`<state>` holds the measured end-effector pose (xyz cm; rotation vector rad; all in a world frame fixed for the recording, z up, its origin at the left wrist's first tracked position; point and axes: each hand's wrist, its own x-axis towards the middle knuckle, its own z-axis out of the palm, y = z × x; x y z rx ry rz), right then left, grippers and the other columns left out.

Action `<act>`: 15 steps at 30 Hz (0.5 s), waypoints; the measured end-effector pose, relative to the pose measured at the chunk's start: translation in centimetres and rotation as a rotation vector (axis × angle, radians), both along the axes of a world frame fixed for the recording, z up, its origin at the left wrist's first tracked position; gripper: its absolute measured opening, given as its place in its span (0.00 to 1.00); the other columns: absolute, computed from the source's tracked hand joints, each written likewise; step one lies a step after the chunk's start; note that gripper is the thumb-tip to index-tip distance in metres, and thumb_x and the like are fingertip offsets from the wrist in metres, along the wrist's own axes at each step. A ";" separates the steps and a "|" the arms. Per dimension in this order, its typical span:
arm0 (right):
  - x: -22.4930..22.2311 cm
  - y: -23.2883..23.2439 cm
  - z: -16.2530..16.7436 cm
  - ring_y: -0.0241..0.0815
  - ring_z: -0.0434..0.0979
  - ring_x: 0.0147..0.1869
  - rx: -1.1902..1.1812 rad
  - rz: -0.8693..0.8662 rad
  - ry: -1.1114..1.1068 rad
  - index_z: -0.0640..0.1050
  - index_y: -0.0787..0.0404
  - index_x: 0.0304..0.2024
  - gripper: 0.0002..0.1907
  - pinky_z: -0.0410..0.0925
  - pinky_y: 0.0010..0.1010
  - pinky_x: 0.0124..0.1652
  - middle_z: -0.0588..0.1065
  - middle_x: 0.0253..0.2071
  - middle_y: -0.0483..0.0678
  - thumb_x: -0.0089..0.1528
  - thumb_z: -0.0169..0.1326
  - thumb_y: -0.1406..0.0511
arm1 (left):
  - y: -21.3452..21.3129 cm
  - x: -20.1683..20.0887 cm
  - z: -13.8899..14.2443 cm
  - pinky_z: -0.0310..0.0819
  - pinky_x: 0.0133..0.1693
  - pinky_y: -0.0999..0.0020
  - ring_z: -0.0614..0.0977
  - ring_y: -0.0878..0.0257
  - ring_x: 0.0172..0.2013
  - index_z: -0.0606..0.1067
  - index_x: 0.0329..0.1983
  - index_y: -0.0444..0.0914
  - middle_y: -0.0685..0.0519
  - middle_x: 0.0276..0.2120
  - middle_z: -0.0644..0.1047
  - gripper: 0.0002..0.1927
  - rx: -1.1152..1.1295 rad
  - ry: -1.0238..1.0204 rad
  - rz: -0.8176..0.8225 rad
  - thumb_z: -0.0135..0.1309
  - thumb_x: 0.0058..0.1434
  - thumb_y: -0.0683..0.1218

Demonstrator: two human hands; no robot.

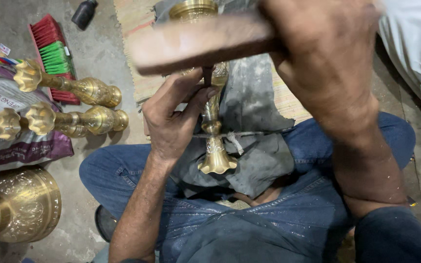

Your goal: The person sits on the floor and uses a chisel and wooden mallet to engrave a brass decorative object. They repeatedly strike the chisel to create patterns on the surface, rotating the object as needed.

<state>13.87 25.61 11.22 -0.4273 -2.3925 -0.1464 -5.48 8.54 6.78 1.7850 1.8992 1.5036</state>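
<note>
Two hands work a brass stem laid across the lap of a person seated on the floor.

The left hand [174, 122] is closed around a thin dark tool [207, 75] set against the brass stem [214, 131], which lies along a grey cloth [254, 122] over the blue-jeaned knees, flared end toward the body. The right hand [317, 53] is clenched on a wooden mallet [200, 44], blurred, raised above the stem. On the left, two more brass stems [69, 87] rest on a printed sack [6, 122], white and grey with a purple band along its lower edge. A large engraved brass base [23, 204] lies below it on the floor. Farther off lie a red and green brush [54, 56] and a woven mat [137, 29].
</note>
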 end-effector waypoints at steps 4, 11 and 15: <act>-0.1 0.0 0.2 0.50 0.75 0.45 -0.047 0.030 -0.006 0.74 0.64 0.52 0.15 0.66 0.41 0.46 0.76 0.43 0.51 0.64 0.63 0.72 | 0.0 0.2 0.1 0.83 0.46 0.72 0.85 0.65 0.44 0.76 0.59 0.34 0.50 0.43 0.81 0.19 0.000 -0.047 -0.012 0.65 0.67 0.33; -0.2 -0.1 0.5 0.54 0.79 0.49 -0.055 0.022 -0.035 0.75 0.63 0.54 0.18 0.70 0.44 0.48 0.77 0.45 0.53 0.65 0.66 0.72 | 0.0 -0.1 -0.1 0.84 0.49 0.70 0.86 0.64 0.47 0.75 0.61 0.35 0.50 0.47 0.82 0.20 0.017 -0.028 -0.036 0.65 0.67 0.33; -0.2 0.1 0.2 0.54 0.78 0.52 -0.160 0.157 0.094 0.72 0.65 0.60 0.24 0.70 0.41 0.52 0.76 0.50 0.54 0.62 0.59 0.76 | -0.1 -0.1 -0.1 0.86 0.49 0.70 0.86 0.65 0.46 0.76 0.61 0.36 0.52 0.46 0.82 0.20 -0.015 -0.036 -0.036 0.65 0.67 0.34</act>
